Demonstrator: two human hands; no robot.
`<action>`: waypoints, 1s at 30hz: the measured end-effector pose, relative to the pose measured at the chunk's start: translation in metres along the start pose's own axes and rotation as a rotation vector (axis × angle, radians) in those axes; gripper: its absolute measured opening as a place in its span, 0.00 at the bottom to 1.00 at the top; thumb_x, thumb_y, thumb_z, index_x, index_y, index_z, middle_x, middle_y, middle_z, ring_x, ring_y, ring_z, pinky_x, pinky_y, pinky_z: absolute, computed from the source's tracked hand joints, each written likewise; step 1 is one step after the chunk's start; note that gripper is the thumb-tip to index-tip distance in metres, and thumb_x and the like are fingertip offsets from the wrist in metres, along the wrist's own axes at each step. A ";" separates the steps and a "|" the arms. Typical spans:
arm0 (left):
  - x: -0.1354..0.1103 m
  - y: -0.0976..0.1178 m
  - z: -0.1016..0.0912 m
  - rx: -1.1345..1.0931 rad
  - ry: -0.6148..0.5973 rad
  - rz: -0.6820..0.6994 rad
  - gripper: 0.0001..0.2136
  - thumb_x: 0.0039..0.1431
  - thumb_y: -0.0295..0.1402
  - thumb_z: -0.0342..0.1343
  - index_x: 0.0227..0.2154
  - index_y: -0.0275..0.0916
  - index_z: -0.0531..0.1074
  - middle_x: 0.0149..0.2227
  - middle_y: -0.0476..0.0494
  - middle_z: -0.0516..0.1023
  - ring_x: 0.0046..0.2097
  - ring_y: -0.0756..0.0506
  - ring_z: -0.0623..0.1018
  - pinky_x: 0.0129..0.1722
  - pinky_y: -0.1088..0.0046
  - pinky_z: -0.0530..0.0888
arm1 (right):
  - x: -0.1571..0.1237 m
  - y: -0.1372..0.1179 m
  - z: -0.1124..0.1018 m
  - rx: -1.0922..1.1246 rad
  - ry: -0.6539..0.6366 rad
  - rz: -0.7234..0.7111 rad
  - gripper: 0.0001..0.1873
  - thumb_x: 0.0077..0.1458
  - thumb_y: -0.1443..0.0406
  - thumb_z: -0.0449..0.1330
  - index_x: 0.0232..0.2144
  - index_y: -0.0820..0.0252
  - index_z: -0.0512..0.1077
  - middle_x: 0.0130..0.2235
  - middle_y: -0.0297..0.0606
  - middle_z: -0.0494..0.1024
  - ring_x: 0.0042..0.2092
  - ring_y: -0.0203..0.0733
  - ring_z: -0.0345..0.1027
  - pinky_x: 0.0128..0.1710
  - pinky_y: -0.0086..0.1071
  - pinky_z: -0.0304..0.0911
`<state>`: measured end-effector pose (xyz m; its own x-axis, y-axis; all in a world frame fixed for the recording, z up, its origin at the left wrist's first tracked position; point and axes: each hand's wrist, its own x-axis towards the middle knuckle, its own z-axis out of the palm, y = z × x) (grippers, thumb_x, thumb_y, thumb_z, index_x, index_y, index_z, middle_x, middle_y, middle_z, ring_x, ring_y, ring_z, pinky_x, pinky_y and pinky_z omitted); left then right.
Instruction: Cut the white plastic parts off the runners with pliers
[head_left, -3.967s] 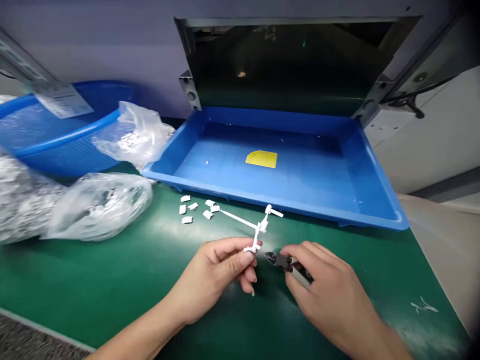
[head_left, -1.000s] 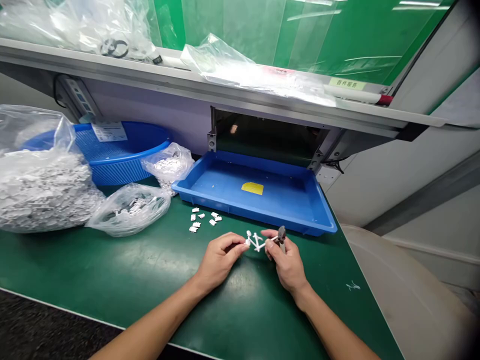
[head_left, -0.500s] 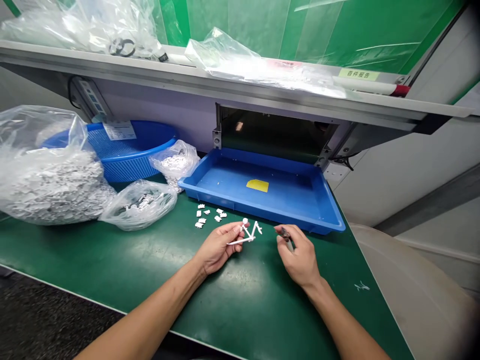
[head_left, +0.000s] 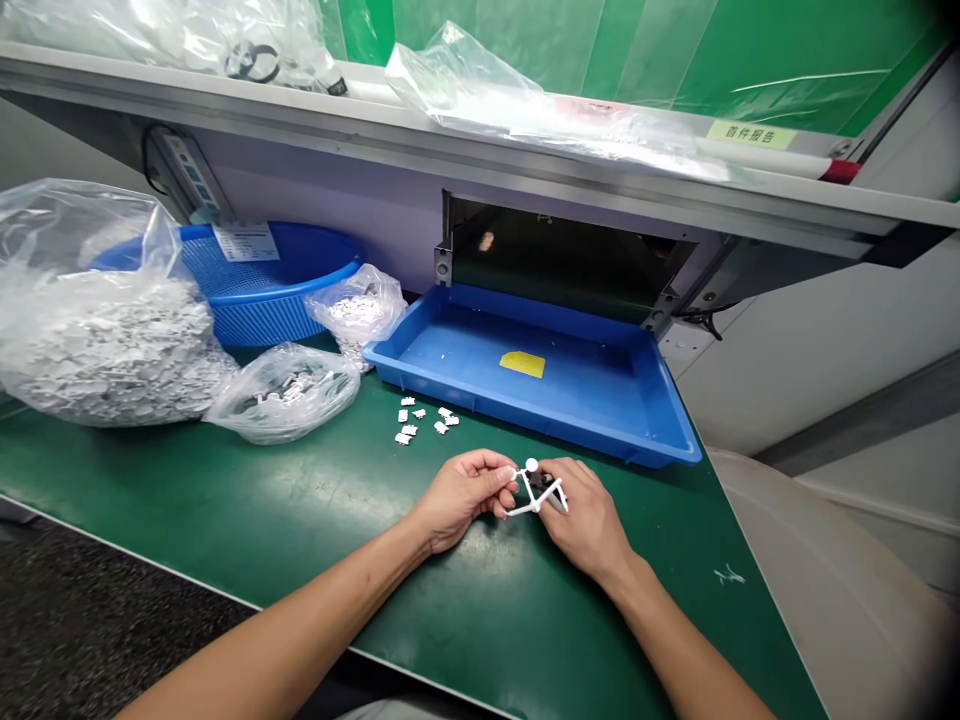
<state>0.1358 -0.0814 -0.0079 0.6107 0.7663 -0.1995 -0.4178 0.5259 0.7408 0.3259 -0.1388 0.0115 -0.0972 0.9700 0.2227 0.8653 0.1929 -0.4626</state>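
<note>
My left hand pinches a white plastic sprue, a frame of thin branching rods, just above the green mat. My right hand is closed round small dark cutters whose tip meets the sprue between the two hands. Several small white cut pieces lie on the mat a little beyond my left hand, in front of the blue tray.
The blue tray holds a yellow slip. Left of it sit clear bags of white parts and a blue basket. A shelf with plastic bags runs overhead. The mat's front edge is close.
The view pulled back and up from the close view of the hands. Half a second ago my hands were apart; now the right hand with the cutters has closed in on the sprue.
</note>
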 end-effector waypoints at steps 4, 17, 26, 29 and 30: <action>0.001 -0.001 0.002 -0.005 -0.005 -0.014 0.16 0.51 0.36 0.69 0.36 0.30 0.71 0.29 0.44 0.74 0.25 0.53 0.72 0.24 0.81 0.72 | -0.001 0.000 0.000 -0.024 -0.003 -0.018 0.12 0.55 0.69 0.56 0.43 0.54 0.70 0.41 0.38 0.74 0.42 0.46 0.65 0.44 0.38 0.58; 0.007 -0.003 -0.003 -0.037 -0.030 -0.069 0.15 0.54 0.35 0.67 0.35 0.33 0.67 0.30 0.46 0.74 0.25 0.56 0.70 0.25 0.83 0.69 | 0.002 0.005 0.003 -0.004 -0.119 0.081 0.08 0.55 0.68 0.55 0.37 0.55 0.72 0.34 0.35 0.74 0.36 0.41 0.67 0.37 0.31 0.59; -0.002 0.003 0.004 -0.031 0.052 0.014 0.16 0.53 0.36 0.67 0.35 0.34 0.66 0.29 0.47 0.73 0.25 0.55 0.70 0.24 0.83 0.70 | 0.002 0.031 -0.007 -0.073 -0.043 0.231 0.12 0.53 0.65 0.53 0.38 0.52 0.73 0.37 0.32 0.76 0.38 0.41 0.70 0.39 0.32 0.61; -0.017 0.046 -0.015 0.188 0.217 0.309 0.15 0.54 0.39 0.64 0.35 0.35 0.68 0.28 0.47 0.73 0.24 0.53 0.70 0.23 0.79 0.71 | -0.006 0.039 -0.004 -0.134 -0.083 0.212 0.13 0.53 0.61 0.53 0.41 0.50 0.72 0.40 0.32 0.76 0.41 0.44 0.70 0.38 0.34 0.63; -0.024 0.067 -0.028 0.308 0.316 0.442 0.14 0.55 0.40 0.63 0.35 0.35 0.68 0.28 0.47 0.73 0.25 0.52 0.71 0.23 0.78 0.72 | -0.008 0.042 -0.001 -0.158 -0.093 0.199 0.14 0.53 0.60 0.54 0.42 0.49 0.72 0.42 0.32 0.76 0.43 0.45 0.71 0.37 0.34 0.64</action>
<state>0.0739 -0.0541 0.0285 0.1764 0.9841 0.0225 -0.3437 0.0402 0.9382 0.3631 -0.1388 -0.0088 0.0441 0.9974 0.0571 0.9371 -0.0215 -0.3485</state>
